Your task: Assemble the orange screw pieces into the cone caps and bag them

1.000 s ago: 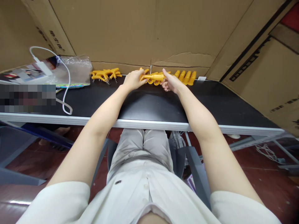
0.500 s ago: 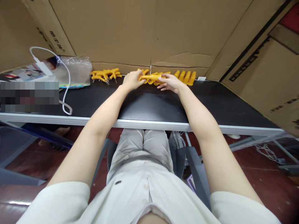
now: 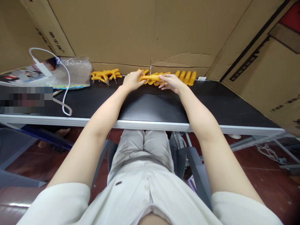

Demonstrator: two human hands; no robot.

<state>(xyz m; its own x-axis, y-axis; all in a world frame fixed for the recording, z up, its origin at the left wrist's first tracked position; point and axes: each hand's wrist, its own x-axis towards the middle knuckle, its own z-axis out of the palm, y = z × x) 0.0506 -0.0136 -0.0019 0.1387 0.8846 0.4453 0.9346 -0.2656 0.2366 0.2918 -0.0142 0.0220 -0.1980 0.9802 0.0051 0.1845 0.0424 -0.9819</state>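
Note:
Both hands hold a yellow corkscrew level above the back of the black table. My left hand is closed round its handle end, which the fingers partly hide. At the other end, my right hand pinches the yellow sleeve between thumb and forefinger, the other fingers loosely bent. Behind and just below lie more yellow pieces with round openings, partly covered by the hands. Several yellow corkscrew handles with bare metal spirals lie to the left. Yellow ribbed sleeves stand in a row right of my right hand.
A cardboard wall closes off the back of the black table. On the left are a clear plastic bag, a white cable with a white adapter, and a blurred-out patch. A small white tag lies at the back right.
My right hand's fingers have shifted slightly along the sleeve to the right. The left hand stays on the handle end. The camera view has moved a little.

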